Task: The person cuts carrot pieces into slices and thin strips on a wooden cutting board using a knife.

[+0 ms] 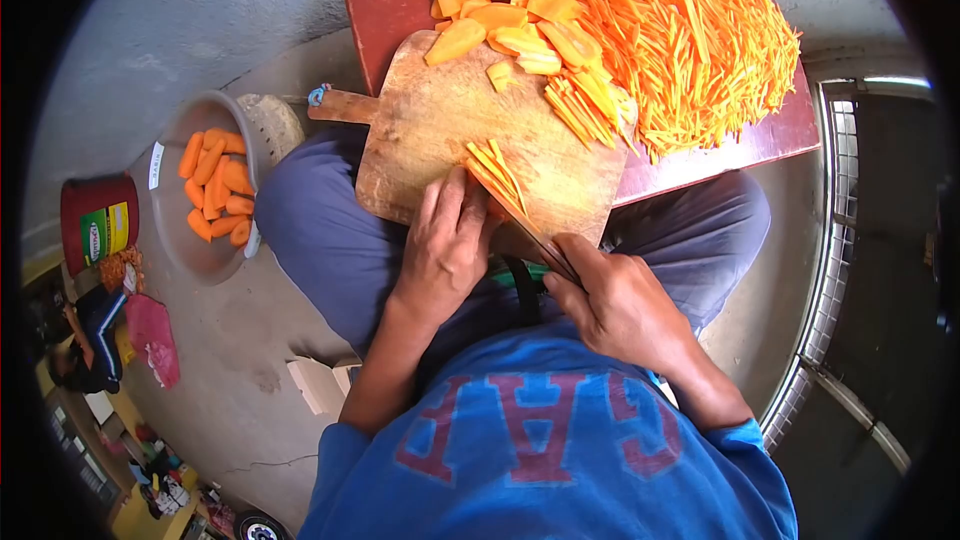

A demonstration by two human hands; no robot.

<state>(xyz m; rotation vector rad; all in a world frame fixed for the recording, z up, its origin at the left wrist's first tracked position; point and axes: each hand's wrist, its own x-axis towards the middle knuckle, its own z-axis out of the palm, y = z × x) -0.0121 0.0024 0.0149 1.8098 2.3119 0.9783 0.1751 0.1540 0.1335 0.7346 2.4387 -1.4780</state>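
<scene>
My right hand (625, 305) is wrapped around the handle of a knife (515, 215), whose blade slants up and left across the near edge of the wooden cutting board (430, 120). Beside the blade, the curled fingers of my left hand (445, 250) press on a carrot piece that they mostly hide. Freshly cut carrot strips (497, 172) lie along the far side of the blade. On the board's right part rests a small stack of carrot sticks (582, 110). Carrot slices (500, 15) are heaped at the board's far edge.
A large mound of shredded carrot (690, 50) covers the right of the red table (385, 0). To the left, a plastic basin (175, 230) holds several peeled carrots (217, 185). A dark red bucket (98, 220) stands beyond it. Another person (95, 340) is at far left.
</scene>
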